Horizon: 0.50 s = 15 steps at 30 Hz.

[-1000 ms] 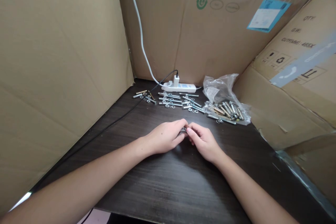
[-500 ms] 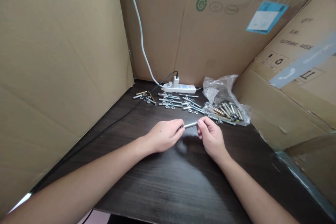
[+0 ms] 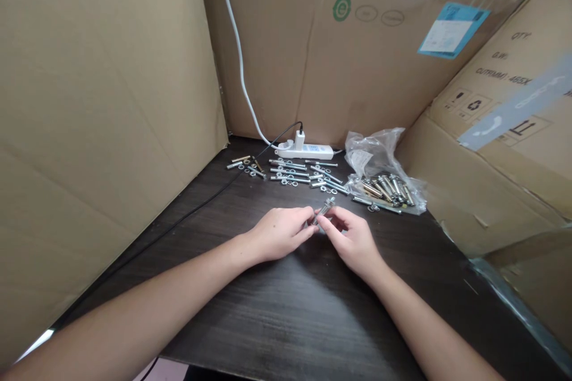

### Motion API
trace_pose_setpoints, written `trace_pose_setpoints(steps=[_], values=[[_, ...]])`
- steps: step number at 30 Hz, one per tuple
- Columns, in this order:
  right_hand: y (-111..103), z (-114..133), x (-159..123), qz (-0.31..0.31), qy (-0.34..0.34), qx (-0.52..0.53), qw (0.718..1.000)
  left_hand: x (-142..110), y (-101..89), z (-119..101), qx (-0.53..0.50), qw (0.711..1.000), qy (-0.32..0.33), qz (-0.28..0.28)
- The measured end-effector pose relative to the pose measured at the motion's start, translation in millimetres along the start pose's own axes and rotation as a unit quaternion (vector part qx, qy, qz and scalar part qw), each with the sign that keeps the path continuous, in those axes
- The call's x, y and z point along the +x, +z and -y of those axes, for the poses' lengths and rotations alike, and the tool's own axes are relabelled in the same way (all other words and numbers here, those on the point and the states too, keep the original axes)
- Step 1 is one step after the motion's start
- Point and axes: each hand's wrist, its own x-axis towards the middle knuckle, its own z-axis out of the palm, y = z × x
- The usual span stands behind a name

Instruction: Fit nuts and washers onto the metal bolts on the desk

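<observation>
A silver expansion bolt (image 3: 326,207) is held above the dark table, tilted, its nut end pointing up and away to the right. My left hand (image 3: 281,232) pinches the lower end of it from the left. The thumb and fingers of my right hand (image 3: 351,238) close on its shaft from the other side. My fingers cover the bolt's lower part. Beyond my hands lie several loose bolts (image 3: 290,171) with sleeves, nuts and washers. One long bolt (image 3: 378,205) with washers rests just past my right hand.
A clear plastic bag (image 3: 415,190) of expansion bolts (image 3: 388,187) lies at the back right. Behind the loose parts stands a white power strip (image 3: 308,150). A black cable (image 3: 201,205) crosses the table's left side. Cardboard boxes (image 3: 268,59) wall in the back and both sides.
The bolt has turned from nearly level to steeply tilted, its nut end now upward. My right hand has shifted left from that end onto the shaft, close to my left hand.
</observation>
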Motion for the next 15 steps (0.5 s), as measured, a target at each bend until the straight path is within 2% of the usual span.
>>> trace_pose_setpoints(steps=[3, 5, 6, 8, 12, 15], values=[[-6, 2, 2, -0.019, -0.001, -0.056, 0.998, -1, -1.5, -1, -0.007, 1.000, -0.002, 0.005], [-19, -2, 6, -0.036, 0.001, -0.104, 0.994, -2, -3.4, -1, -0.014, 1.000, -0.005, 0.005], [-28, -6, 9, -0.041, 0.002, -0.134, 0.990, -2, -4.4, -1, -0.017, 1.000, -0.007, 0.005], [-53, -19, 16, -0.092, 0.010, -0.185, 0.978, -2, -6.4, 1, -0.017, 1.000, -0.009, 0.008], [-110, -57, 35, -0.193, 0.101, -0.281, 0.935, -1, -7.8, 4, -0.014, 1.000, -0.010, 0.014], [-136, -85, 50, -0.243, 0.160, -0.297, 0.909, -1, -7.1, 5, -0.017, 1.000, -0.004, 0.019]])
